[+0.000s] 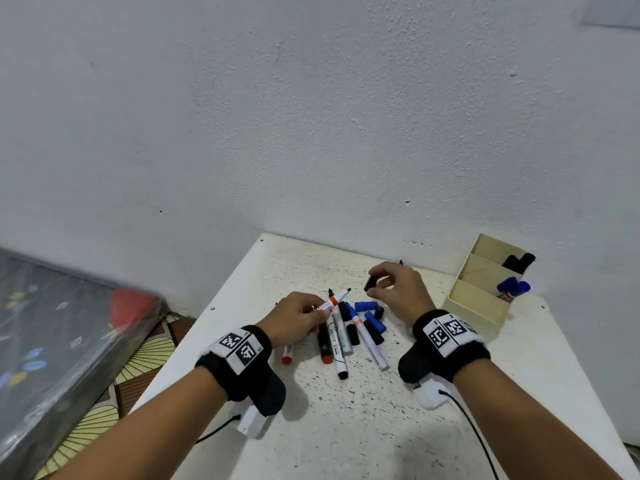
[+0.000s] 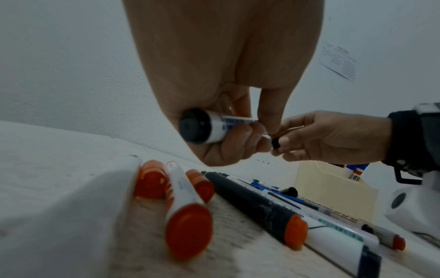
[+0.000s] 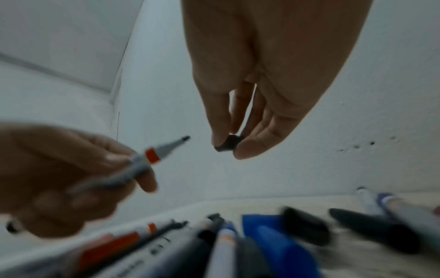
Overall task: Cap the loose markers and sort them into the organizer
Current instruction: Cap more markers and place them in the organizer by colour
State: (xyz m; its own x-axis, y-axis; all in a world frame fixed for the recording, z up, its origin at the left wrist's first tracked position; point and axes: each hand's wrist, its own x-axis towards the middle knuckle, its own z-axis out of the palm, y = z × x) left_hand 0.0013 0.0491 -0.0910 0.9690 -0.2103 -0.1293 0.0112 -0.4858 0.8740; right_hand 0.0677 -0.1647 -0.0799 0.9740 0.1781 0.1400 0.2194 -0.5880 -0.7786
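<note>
— Item one: what is in the left hand?

— My left hand (image 1: 300,318) grips an uncapped marker (image 1: 334,301), white barrel with an orange band, its black tip pointing up and to the right. My fingers curl round the barrel; the left wrist view shows its black end cap sticking out behind my palm.

— Item two: the right hand?

— My right hand (image 1: 398,287) pinches a small black cap (image 1: 369,285) between thumb and fingertips, held above the table, near the marker's tip but apart from it.

— Item three: loose stock?

— A pile of markers (image 1: 341,344) on the white table (image 1: 346,427), between my two hands: white barrels, one black barrel, some ends orange-red. Mixed in, blue caps (image 1: 367,305) and black caps (image 1: 373,332) lying loose.

— Item four: the organizer?

— Cream organizer (image 1: 474,301), at the table's far right corner against the wall, three compartments. The far one holds black-capped markers (image 1: 518,262), the middle one blue-capped markers (image 1: 512,287). The nearest compartment's contents I cannot see.

— Anything else?

— A patterned mattress (image 1: 52,327) at the left, on a patterned floor (image 1: 145,362).
</note>
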